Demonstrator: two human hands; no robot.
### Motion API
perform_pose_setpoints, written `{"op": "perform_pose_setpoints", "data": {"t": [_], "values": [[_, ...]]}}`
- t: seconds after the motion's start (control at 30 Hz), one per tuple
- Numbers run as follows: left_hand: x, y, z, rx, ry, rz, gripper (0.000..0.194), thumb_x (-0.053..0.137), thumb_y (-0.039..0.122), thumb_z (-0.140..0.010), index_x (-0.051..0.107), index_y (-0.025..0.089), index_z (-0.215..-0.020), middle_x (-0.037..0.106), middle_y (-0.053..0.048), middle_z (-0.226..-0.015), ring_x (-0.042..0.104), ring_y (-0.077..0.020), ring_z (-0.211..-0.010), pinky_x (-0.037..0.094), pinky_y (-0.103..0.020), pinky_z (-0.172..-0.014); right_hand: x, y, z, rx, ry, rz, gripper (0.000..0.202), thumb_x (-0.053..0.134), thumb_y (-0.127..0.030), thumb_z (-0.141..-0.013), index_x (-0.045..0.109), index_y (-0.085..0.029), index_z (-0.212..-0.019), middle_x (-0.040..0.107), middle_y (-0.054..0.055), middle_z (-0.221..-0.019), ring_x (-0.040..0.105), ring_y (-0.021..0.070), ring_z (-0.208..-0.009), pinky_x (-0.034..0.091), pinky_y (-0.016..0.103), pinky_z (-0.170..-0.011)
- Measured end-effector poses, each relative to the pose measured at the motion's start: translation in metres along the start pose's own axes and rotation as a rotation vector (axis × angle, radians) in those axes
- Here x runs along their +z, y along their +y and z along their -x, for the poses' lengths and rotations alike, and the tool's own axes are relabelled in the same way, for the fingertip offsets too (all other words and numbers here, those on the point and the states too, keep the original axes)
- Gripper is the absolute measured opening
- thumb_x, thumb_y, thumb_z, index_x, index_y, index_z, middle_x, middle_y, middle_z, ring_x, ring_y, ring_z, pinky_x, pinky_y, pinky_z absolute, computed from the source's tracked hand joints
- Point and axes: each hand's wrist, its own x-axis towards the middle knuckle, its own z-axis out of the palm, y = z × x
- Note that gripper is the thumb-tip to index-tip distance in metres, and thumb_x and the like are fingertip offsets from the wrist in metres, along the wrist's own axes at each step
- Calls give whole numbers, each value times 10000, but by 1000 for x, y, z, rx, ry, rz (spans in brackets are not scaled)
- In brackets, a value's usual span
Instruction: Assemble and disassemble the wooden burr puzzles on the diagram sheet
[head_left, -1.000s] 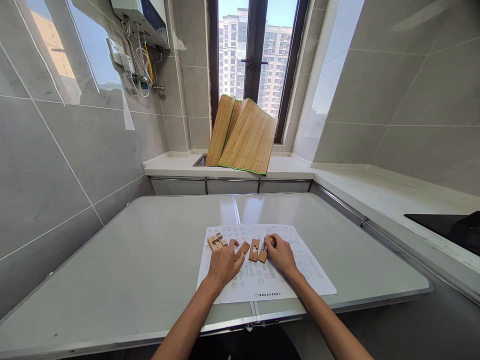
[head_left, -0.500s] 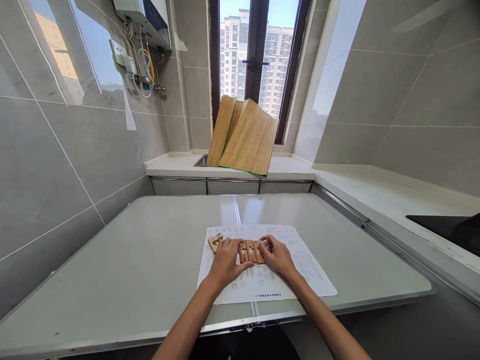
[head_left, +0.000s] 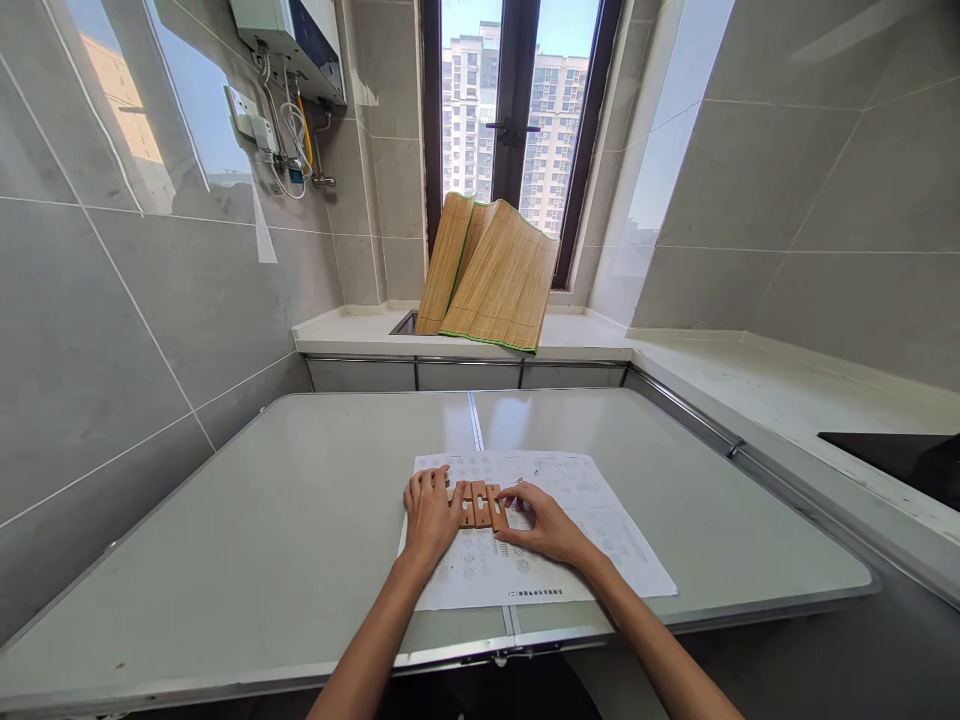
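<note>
Notched brown wooden blocks (head_left: 480, 504) stand side by side in a short row on a printed paper sheet (head_left: 525, 575). My left hand (head_left: 431, 515) lies palm down, cupped over the left end of the row. Its thumb rests against the brown blocks, and the fingers curve over the far side. Lighter wooden blocks lie hidden under this hand, apart from a sliver. My right hand (head_left: 546, 525) pinches the rightmost block, which leans slightly, with the thumb at its near end and the fingertips at its far end.
The sheet lies on a pale folding table (head_left: 247, 540) with a metal seam. Behind it, a folded bamboo mat (head_left: 499, 280) leans by the window on a white counter (head_left: 360, 325). A black cooktop (head_left: 892, 460) sits on the right counter. A water heater (head_left: 289, 45) hangs at upper left.
The row of brown blocks has shifted left. Both hands moved left, and my left hand now covers the light blocks. My right hand now spans the end block lengthwise.
</note>
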Motion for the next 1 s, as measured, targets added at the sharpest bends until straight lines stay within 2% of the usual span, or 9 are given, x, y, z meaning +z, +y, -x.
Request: {"op": "perform_pose_setpoints", "data": {"t": [0.17,0.3,0.4,0.57,0.8,0.93,1.0], "values": [[-3,3,4,34,-18,-1,462,435,499,-1008,597,167,-1285,644,-144,-1234,519,-325,-1208,388,-524,-1065,2,2,-2,8,8,-4,466,793,-478,-803,655,-279,-1201,677,46,-1080,622,232,-943,517,361,-832],[-10,5,6,182,-33,6,676,636,687,-826,597,197,-1290,626,-138,-1290,485,-358,-1276,319,-564,-1128,5,6,-4,4,32,25,357,756,-457,-851,669,-270,-1143,686,40,-1042,622,225,-906,515,360,-814],[-14,7,6,305,-76,25,761,715,728,-731,601,242,-1306,599,-118,-1372,457,-371,-1332,279,-571,-1162,6,8,-4,-42,33,13,240,704,-396,-906,687,-271,-1111,700,43,-1089,626,228,-959,514,372,-872],[-15,7,6,339,-164,37,617,691,646,-822,600,317,-1336,630,-59,-1389,500,-345,-1319,304,-555,-1148,6,8,-2,-98,-12,-10,239,621,-306,-960,698,-295,-1186,712,45,-1234,602,258,-1121,486,439,-989],[-10,2,3,291,-105,11,515,660,547,-896,595,317,-1352,651,-66,-1347,523,-324,-1287,340,-520,-1114,5,4,-1,-79,-10,-11,303,605,-279,-950,692,-305,-1239,708,53,-1263,622,256,-1095,510,457,-962],[-9,0,2,244,-81,-46,492,670,492,-907,592,298,-1352,642,-88,-1359,507,-341,-1299,347,-537,-1101,6,6,0,-61,9,-13,305,618,-266,-928,691,-289,-1223,702,59,-1253,632,247,-1058,517,440,-957],[-9,1,1,263,-90,-52,450,665,455,-920,605,302,-1339,624,-79,-1395,483,-344,-1336,342,-548,-1118,6,6,0,-60,9,-8,304,618,-254,-921,688,-283,-1215,701,57,-1246,630,242,-1046,517,433,-955]]}}
